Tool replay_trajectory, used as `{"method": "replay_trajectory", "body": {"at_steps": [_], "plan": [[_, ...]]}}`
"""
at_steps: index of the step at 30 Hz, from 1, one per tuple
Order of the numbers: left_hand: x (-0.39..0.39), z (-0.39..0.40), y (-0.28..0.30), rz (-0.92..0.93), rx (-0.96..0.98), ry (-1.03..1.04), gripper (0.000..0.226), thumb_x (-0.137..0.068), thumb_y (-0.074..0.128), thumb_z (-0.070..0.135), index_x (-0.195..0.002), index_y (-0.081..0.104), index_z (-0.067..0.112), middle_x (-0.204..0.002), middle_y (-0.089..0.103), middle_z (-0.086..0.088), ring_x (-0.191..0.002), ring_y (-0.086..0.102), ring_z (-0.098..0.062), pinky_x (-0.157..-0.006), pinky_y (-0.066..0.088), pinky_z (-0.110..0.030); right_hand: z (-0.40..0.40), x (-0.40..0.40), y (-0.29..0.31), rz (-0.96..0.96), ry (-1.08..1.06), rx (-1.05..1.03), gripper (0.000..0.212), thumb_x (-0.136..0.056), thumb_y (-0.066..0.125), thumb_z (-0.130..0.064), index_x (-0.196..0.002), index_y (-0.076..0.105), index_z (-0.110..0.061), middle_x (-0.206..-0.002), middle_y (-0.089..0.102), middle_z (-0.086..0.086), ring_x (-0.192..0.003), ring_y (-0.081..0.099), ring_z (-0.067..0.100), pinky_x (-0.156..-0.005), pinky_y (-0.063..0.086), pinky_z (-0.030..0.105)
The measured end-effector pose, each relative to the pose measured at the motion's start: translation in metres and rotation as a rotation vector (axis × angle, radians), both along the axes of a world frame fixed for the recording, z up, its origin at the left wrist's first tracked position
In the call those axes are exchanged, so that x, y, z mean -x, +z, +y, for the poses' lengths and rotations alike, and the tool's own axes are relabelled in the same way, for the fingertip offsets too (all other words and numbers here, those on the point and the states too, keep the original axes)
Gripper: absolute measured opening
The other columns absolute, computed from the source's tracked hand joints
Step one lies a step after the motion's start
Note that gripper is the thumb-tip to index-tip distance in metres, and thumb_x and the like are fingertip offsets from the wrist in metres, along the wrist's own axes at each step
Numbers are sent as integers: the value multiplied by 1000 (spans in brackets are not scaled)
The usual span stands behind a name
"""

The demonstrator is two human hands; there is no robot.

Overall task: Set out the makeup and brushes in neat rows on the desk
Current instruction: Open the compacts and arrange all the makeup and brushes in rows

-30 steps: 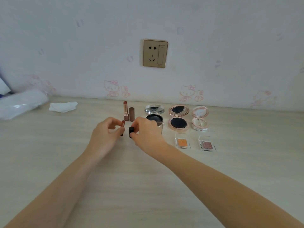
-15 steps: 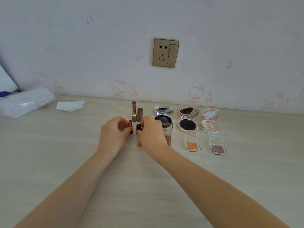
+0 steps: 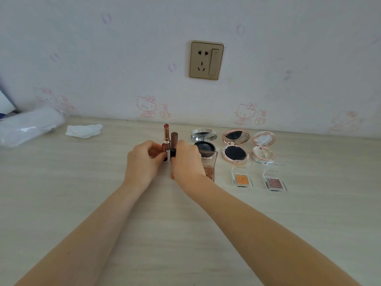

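My left hand (image 3: pixel 144 164) pinches an uncapped lipstick (image 3: pixel 164 150) upright on the desk. Right beside it, my right hand (image 3: pixel 187 162) pinches its dark cap (image 3: pixel 172 153), also upright. Behind them stand another open lipstick (image 3: pixel 166 133) and its brown cap (image 3: pixel 174 138). To the right lie three open compacts: a silver one (image 3: pixel 203 135), a rose-gold one (image 3: pixel 235 144) and a pale pink one (image 3: pixel 263 147). In front of them sit a clear-lidded palette (image 3: pixel 210 168), partly hidden by my right hand, an orange eyeshadow (image 3: pixel 242 179) and a mauve eyeshadow (image 3: pixel 274 182).
A crumpled tissue (image 3: pixel 83 130) and a clear plastic bag (image 3: pixel 28 125) lie at the back left of the pale wooden desk (image 3: pixel 61 193). A wall with a gold socket (image 3: pixel 206 60) closes off the back.
Both hands have lowered the lipstick and its cap onto the desk just in front of the standing lipstick pair. The camera view has shifted slightly.
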State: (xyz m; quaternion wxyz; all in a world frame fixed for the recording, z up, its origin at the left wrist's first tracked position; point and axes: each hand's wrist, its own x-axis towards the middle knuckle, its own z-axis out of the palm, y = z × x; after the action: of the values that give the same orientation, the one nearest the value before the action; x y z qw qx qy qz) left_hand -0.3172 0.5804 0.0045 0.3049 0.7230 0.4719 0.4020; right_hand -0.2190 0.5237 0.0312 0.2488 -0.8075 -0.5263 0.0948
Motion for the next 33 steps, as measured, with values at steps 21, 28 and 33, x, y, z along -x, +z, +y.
{"method": "replay_trajectory", "body": {"at_steps": [21,28,33], "plan": [[6,-17,-2,19,-1,29,19,-79,73,11,-98,67,12,-96,69,2,-88,64,-14,-79,45,-21,-32,-3,-2,62,88,-89,34,-90,49,0,-124,44,-6,-119,56,14,-109,56,30,-88,47,38],[13,-27,-2,-12,32,46,27,-80,72,12,-104,61,15,-102,65,5,-87,63,-13,-70,42,-14,-47,-9,-2,31,128,-166,33,-92,52,-7,-124,47,-8,-117,58,10,-108,56,25,-84,45,32],[17,-42,2,-15,-20,66,28,-81,70,7,-105,60,16,-100,65,4,-86,63,-15,-72,45,-19,-78,-20,2,13,157,-205,35,-92,53,-13,-127,50,-11,-118,61,8,-108,57,25,-89,47,36]]}}
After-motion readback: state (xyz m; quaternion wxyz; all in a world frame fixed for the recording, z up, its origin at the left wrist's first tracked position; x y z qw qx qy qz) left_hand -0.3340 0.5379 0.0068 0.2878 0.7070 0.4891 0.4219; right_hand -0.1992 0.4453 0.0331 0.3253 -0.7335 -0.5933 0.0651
